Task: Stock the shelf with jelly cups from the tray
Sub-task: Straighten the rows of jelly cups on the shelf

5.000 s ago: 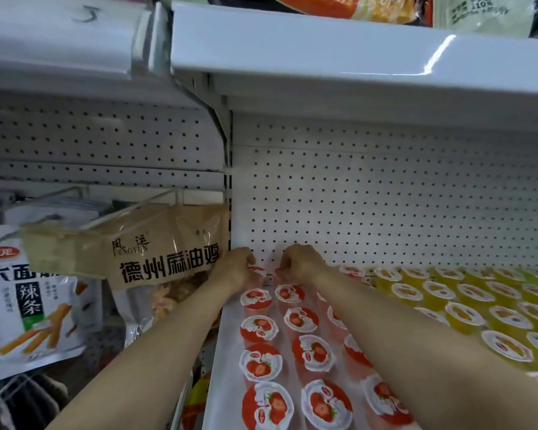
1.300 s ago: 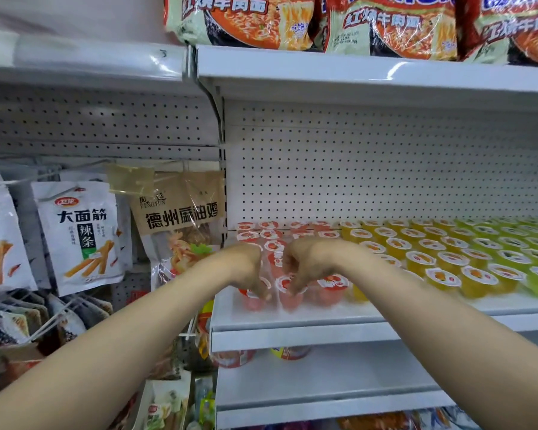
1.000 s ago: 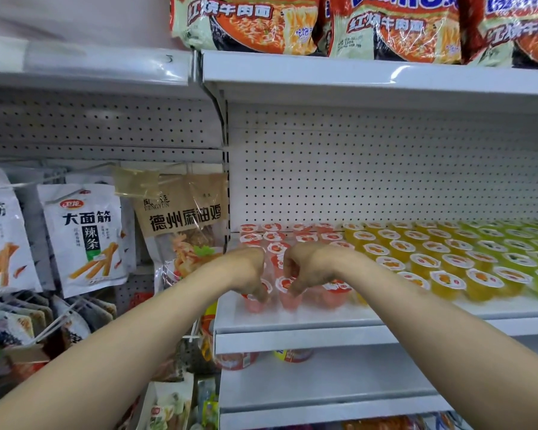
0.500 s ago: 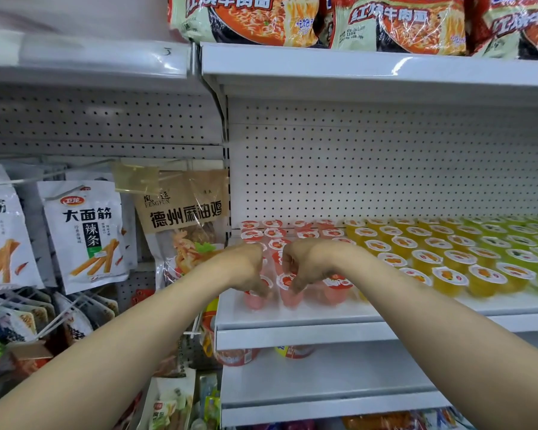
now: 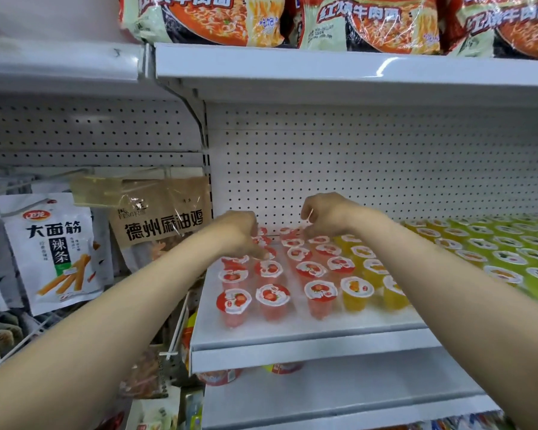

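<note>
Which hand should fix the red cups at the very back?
Probably the right hand: it hovers over the back red jelly cups. The left hand sits lower, by the left column.

Both forearms are bare up to the picture edge, without sleeves; the left hand (image 5: 241, 232) and right hand (image 5: 328, 214) wear no gloves.

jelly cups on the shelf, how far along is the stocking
Done: red strawberry cups stand in rows at the shelf's left end, beside yellow cups and green cups. In hand: the left hand and right hand reach over the red cups at the back; what they hold, if anything, is unclear. Left: cannot tell, since no tray is in view.
</note>
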The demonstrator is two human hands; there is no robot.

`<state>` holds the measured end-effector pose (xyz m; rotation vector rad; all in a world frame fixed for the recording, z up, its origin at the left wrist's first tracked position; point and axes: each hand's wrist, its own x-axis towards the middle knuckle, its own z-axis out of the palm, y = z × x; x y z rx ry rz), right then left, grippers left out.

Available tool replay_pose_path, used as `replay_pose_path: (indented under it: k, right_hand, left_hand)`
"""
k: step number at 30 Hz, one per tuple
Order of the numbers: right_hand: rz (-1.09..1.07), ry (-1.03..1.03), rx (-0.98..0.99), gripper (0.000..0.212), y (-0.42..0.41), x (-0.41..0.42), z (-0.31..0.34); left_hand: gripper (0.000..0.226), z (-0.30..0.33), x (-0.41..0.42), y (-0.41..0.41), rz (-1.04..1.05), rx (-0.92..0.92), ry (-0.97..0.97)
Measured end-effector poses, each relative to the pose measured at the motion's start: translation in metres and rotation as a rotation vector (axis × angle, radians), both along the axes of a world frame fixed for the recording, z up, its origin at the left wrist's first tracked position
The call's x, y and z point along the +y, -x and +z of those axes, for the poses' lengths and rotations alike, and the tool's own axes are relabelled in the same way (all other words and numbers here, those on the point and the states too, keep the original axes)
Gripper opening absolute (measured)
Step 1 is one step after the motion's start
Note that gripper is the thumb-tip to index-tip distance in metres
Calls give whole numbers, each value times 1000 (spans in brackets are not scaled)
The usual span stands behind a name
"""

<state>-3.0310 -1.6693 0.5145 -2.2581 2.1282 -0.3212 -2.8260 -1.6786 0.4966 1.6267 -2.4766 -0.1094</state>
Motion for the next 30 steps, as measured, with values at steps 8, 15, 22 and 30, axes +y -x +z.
replay_pose_path:
  k: [8, 15, 22, 30]
  right_hand:
    - [-81, 80, 14, 42, 66, -74, -7]
    - [-60, 3, 5, 32, 91, -138, -33]
    - [-17, -87, 20, 27, 93, -190, -57]
    - [29, -134, 71, 30, 93, -208, -67]
  left_hand:
    - [38, -7, -83, 69, -15, 76, 0]
    - [42, -24, -151, 116, 99, 36, -83]
    - [43, -47, -189, 144, 210, -48, -128]
    - [47, -54, -207, 143, 260, -41, -98]
